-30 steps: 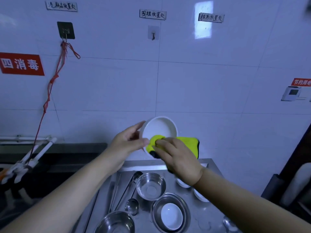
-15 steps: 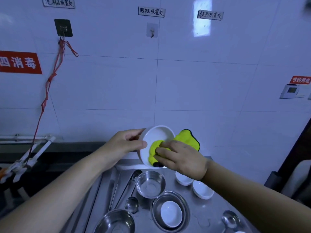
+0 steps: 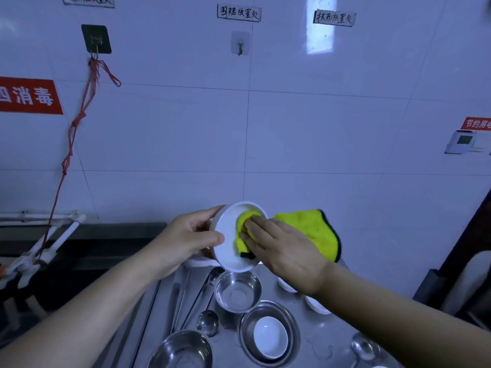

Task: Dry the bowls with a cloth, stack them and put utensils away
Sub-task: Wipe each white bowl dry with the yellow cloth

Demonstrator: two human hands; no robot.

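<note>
Steel is lying nearest: a large steel bowl at the bottom edge, a steel dish cradling a small white bowl, ladles alongside, then a smaller steel bowl, all on the metal counter. Above them the left hand is gripping a white bowl by its rim, thumb curled over the edge, tilting its mouth toward the right hand. That hand's fingers are lying fairly straight, pressing a yellow cloth into the bowl's inside while the rest is trailing out over the rim.

Judging from the one-sided hold, hard wiping could be levering the wet bowl loose, dropping it onto the bowls directly beneath and chipping it.
</note>
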